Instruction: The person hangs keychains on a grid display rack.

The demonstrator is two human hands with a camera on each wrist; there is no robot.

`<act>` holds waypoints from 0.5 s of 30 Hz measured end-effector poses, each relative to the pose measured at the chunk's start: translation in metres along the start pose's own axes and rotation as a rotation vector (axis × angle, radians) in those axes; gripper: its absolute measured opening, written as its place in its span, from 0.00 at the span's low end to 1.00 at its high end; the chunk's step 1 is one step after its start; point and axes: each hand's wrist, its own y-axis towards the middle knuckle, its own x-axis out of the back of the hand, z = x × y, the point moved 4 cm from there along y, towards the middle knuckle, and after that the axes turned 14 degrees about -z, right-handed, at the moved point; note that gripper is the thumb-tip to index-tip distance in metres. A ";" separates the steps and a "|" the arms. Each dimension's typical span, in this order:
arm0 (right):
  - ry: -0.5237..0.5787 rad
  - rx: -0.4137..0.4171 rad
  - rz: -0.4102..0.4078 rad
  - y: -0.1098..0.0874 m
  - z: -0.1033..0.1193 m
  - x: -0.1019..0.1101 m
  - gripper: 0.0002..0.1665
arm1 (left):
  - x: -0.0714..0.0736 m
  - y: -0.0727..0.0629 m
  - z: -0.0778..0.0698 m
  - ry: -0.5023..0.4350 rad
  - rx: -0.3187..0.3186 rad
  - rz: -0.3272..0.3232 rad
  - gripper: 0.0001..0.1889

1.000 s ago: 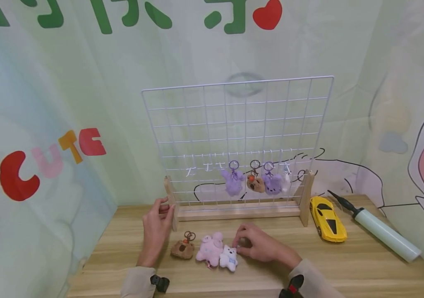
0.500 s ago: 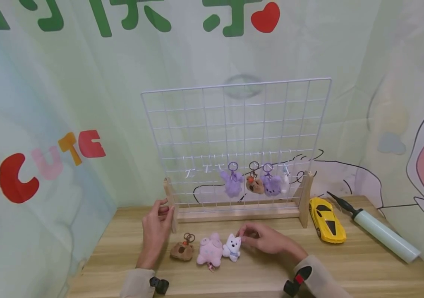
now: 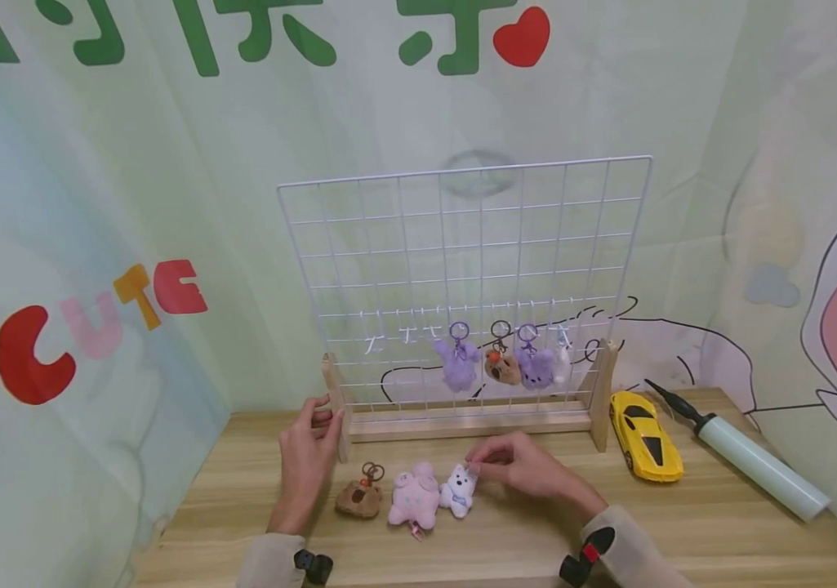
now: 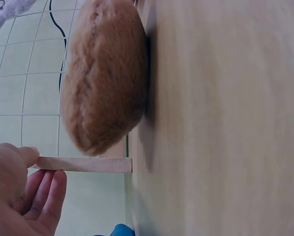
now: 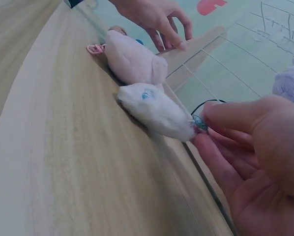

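Note:
My left hand (image 3: 306, 449) grips the left wooden upright (image 4: 88, 165) of a white wire grid rack (image 3: 462, 171), thumb on one side and fingers on the other. With thumb and fingertips, my right hand (image 3: 521, 465) pinches the teal metal clasp (image 5: 199, 123) at the head end of a small white plush keychain (image 3: 458, 492). The plush lies on the table with a blue bow on its front, its side against a pink plush keychain (image 3: 415, 496). A brown plush keychain (image 3: 359, 498) with a dark ring lies further left, beside my left wrist.
Several plush keychains, including a purple one (image 3: 458, 365) and a brown one (image 3: 502, 367), hang from hooks on the rack. Bare white hooks (image 3: 374, 339) are at its left. A yellow toy car (image 3: 646, 437) and a hand pump (image 3: 756, 465) lie at the right.
My right fingers have taken hold of the white plush's clasp end. The plush has turned and shifted slightly up the table. My left hand stays on the upright.

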 end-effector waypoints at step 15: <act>-0.005 -0.052 -0.173 0.001 0.015 0.006 0.14 | 0.000 0.000 -0.001 0.001 0.002 0.008 0.12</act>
